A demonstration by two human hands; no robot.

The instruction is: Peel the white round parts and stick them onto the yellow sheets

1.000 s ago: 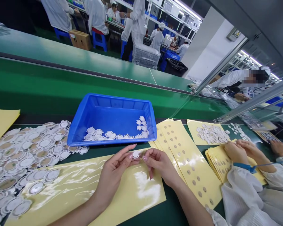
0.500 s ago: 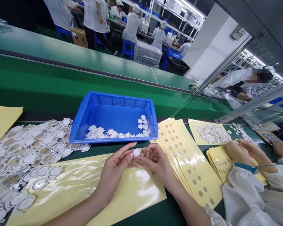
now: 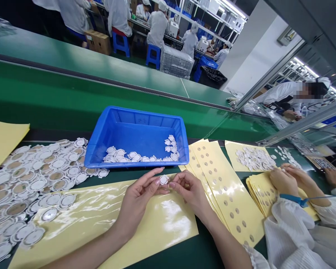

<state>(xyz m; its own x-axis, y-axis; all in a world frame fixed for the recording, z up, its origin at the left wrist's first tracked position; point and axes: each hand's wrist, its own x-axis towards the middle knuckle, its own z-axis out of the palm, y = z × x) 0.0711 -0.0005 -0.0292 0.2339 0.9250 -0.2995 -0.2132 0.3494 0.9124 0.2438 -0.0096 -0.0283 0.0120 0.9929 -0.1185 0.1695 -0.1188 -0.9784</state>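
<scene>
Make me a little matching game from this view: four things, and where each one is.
Things:
1. Small round white piece
2. Deep blue plastic bin
3. Large heap of flat white discs
4. Bright blue wristband

Places:
A. Around a co-worker's wrist
B. Left of the bin
C. Between the person's left hand and right hand
D. Beyond both hands, white pieces inside

Pairs: 1-C, 2-D, 3-B, 4-A.

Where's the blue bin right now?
In the head view, the blue bin sits beyond the left hand and right hand, with piled discs at its left and dotted yellow sheets at its right.
</scene>
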